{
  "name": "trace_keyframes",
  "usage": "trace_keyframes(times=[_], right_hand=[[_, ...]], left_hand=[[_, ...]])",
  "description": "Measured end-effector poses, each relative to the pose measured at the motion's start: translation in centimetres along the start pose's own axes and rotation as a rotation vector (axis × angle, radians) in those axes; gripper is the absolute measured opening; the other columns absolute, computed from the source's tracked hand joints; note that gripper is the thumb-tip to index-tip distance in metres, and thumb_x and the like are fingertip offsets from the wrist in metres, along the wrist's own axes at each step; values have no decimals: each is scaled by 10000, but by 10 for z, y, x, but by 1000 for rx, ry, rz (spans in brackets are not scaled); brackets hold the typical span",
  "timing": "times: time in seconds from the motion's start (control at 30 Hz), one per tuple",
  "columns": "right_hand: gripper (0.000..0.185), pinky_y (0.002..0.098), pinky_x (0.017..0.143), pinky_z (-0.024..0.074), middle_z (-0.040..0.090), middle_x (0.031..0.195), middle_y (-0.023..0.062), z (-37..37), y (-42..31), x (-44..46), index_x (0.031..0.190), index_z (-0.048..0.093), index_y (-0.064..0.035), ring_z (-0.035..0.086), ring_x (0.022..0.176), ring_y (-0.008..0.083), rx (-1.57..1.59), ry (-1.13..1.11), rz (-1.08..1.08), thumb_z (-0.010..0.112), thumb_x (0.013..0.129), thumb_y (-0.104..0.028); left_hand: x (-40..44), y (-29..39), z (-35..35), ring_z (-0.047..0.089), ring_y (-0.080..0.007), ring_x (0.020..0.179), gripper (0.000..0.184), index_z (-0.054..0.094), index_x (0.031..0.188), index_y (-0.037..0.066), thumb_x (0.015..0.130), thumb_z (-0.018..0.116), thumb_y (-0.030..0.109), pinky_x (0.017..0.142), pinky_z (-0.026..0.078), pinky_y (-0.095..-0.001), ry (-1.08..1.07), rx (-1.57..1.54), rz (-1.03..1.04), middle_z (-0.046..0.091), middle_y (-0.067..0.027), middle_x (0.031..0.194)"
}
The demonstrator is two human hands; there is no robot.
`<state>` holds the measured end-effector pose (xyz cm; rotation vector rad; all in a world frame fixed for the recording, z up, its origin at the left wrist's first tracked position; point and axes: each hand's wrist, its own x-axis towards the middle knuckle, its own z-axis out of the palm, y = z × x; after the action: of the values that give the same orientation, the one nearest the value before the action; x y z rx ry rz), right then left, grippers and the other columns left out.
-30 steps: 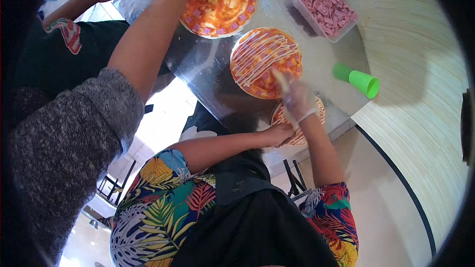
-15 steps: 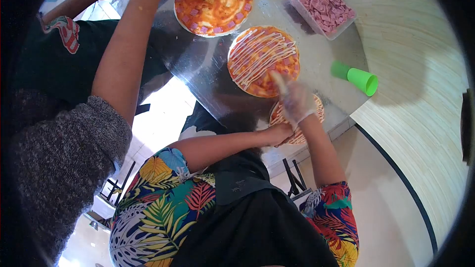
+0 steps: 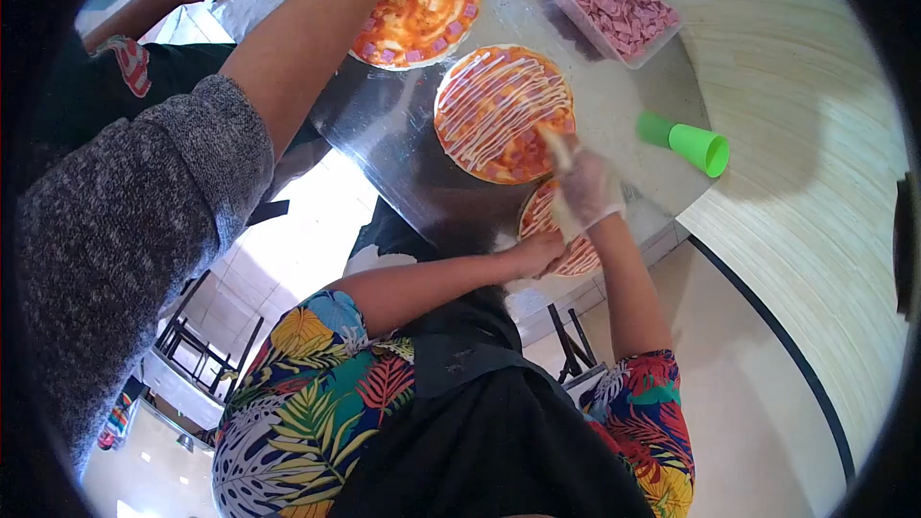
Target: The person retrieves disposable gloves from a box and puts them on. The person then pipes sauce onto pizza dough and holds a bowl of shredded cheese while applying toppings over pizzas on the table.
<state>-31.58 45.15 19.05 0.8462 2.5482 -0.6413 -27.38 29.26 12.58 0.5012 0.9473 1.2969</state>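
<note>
Pizza (image 3: 489, 101) mostly striped white; pale bag (image 3: 556, 149) over its near edge.

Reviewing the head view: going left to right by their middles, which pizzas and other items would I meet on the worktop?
Far pizza, middle pizza, nearest pizza, tub of pink pieces, green cup.

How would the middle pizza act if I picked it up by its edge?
The middle pizza would probably sag, because it looks wide and thin. Its pale stripes might smear, since they sit uncovered on top. It seems unlikely to roll while lying flat on the table.
</note>
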Motion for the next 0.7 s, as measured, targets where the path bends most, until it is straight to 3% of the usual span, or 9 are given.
trace_keyframes(times=[0.07, 0.13, 0.2, 0.27, 0.4, 0.47, 0.53, 0.63, 0.7], right_hand=[[320, 476, 607, 494, 624, 753, 216, 5, 19, 12, 1128, 553, -164, 624, 695, 375, 145, 163, -64, 407, 939, -377], [324, 480, 599, 494, 625, 748, 214, 6, 21, 13, 1130, 554, -156, 624, 686, 372, 288, 327, -129, 412, 935, -372], [299, 472, 565, 492, 630, 763, 201, -3, -4, 1, 1154, 543, -147, 626, 661, 357, -33, -10, 70, 446, 920, -305], [288, 445, 597, 491, 632, 762, 184, -1, -26, -19, 1068, 563, -117, 630, 711, 359, -147, -128, -242, 534, 890, -341], [291, 444, 541, 494, 635, 761, 187, 25, -15, -19, 1181, 518, -158, 632, 654, 341, -154, -320, -225, 436, 917, -250], [299, 436, 552, 495, 639, 742, 176, 28, 20, -2, 1189, 516, -163, 635, 650, 334, -161, 45, -250, 461, 908, -250], [320, 420, 561, 501, 646, 750, 159, 13, 32, 9, 1208, 510, -179, 636, 653, 327, 242, 140, 1, 492, 897, -252], [249, 403, 564, 496, 629, 724, 129, 8, 19, 4, 1134, 560, -157, 635, 661, 305, 252, 133, 83, 504, 913, -256], [365, 413, 580, 507, 649, 757, 163, 18, 11, -14, 1210, 507, -116, 646, 695, 306, -303, -13, -291, 539, 864, -228]], left_hand=[[11, 31, -9, 418, -128, 395, 213, 515, 771, 73, 875, 424, 235, 359, 336, -296, 82, -285, -277, 429, -19, 516], [14, 37, -11, 414, -125, 392, 220, 516, 778, 74, 883, 427, 245, 356, 335, -295, 51, -270, -287, 430, -17, 520], [13, 36, -9, 411, -121, 389, 226, 517, 785, 74, 890, 429, 254, 352, 333, -295, 21, -253, -299, 431, -16, 523], [4, 30, -2, 401, -113, 382, 248, 514, 778, 76, 906, 431, 271, 352, 333, -283, -54, -120, -478, 427, -9, 526], [-5, 28, 4, 377, -107, 365, 240, 505, 787, 82, 916, 420, 266, 346, 326, -275, -84, -148, -483, 403, 1, 508], [-2, 37, 2, 411, -107, 416, 213, 496, 800, 68, 901, 406, 233, 382, 342, -264, -26, -234, -450, 409, -6, 535], [4, 37, -3, 455, -110, 474, 194, 490, 807, 53, 884, 396, 204, 422, 362, -256, 40, -320, -413, 426, -16, 570], [14, 21, -6, 440, -106, 474, 199, 488, 807, 73, 885, 413, 239, 405, 354, -257, 38, -231, -344, 430, -13, 583], [7, -8, 3, 432, -103, 458, 219, 486, 804, 74, 894, 416, 260, 398, 351, -257, 32, -202, -453, 430, -8, 577]])
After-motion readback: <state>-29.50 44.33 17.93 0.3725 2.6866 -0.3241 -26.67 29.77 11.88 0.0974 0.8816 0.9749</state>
